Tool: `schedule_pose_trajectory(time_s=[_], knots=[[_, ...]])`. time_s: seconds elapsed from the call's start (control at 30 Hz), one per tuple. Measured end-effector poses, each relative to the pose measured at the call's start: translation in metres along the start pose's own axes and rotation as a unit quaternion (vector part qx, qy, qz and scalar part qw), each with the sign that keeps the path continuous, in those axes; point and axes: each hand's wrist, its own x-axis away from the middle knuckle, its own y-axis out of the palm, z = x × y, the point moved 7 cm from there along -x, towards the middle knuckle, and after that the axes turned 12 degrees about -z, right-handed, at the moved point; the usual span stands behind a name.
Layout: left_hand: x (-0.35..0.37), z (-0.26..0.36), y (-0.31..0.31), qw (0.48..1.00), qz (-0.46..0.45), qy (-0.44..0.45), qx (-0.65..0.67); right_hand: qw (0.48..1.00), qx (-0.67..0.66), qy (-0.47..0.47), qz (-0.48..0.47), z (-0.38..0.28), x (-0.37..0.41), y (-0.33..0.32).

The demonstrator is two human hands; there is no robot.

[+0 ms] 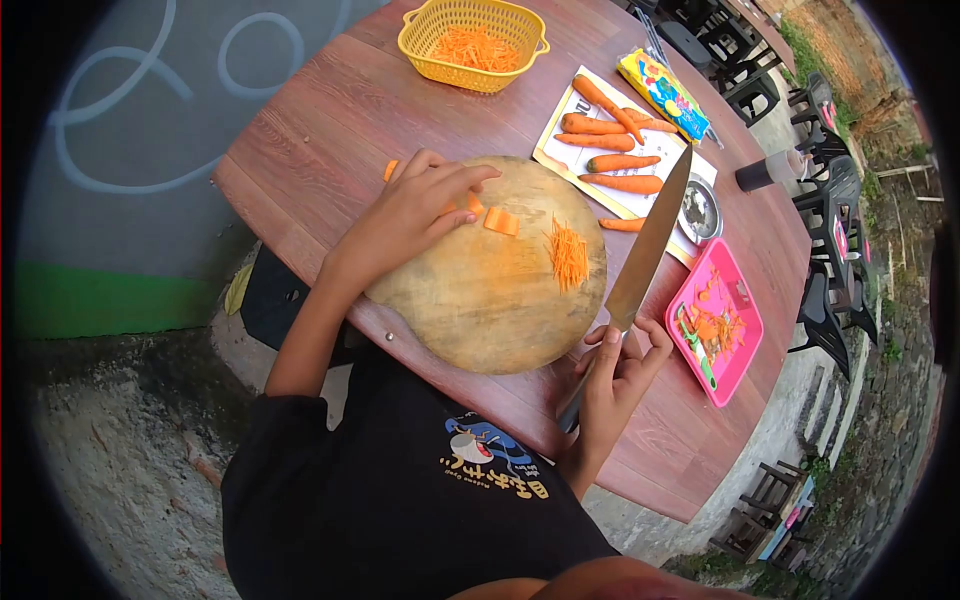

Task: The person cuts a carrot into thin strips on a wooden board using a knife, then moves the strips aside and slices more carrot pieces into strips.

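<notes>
A round wooden chopping board (470, 310) lies near the table's edge in front of me. My left hand (425, 200) curves over its upper left side, thumb and fingers around carrot pieces (475, 203), partly hidden by the hand. Just right of the thumb sits a flat cut carrot piece (502, 221). A small heap of carrot strips (569, 257) rests on the board's right side. In my right hand (618, 375) is the handle of a large kitchen knife (650, 245), its blade pointing up and away, beyond the board's right edge.
Several whole carrots (622, 184) lie on a white printed sheet (560, 150), beside a metal dish (699, 212) and a yellow packet (662, 95). A yellow basket (470, 75) holds carrot strips. Scraps and a green-handled peeler (708, 375) fill a pink tray (722, 395). A dark bottle (765, 172) stands behind.
</notes>
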Motion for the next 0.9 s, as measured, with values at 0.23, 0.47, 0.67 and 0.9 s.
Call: schedule_pose_trajectory(time_s=[0.23, 0.47, 0.67, 0.9], knots=[[0.024, -0.024, -0.034, 0.994, 0.069, -0.086, -0.014, 1.000, -0.011, 0.000, 0.004, 0.000, -0.001, 0.000], [0.055, -0.017, -0.023, 0.987, 0.062, -0.147, 0.030, 1.000, -0.007, -0.002, -0.007, 0.000, 0.000, 0.003], [0.050, -0.031, -0.035, 0.977, 0.102, -0.187, -0.004, 1.000, -0.002, -0.006, -0.005, 0.000, 0.000, 0.003], [0.030, -0.011, -0.028, 0.992, 0.079, -0.101, 0.007, 1.000, -0.011, -0.007, 0.000, -0.002, 0.003, 0.001]])
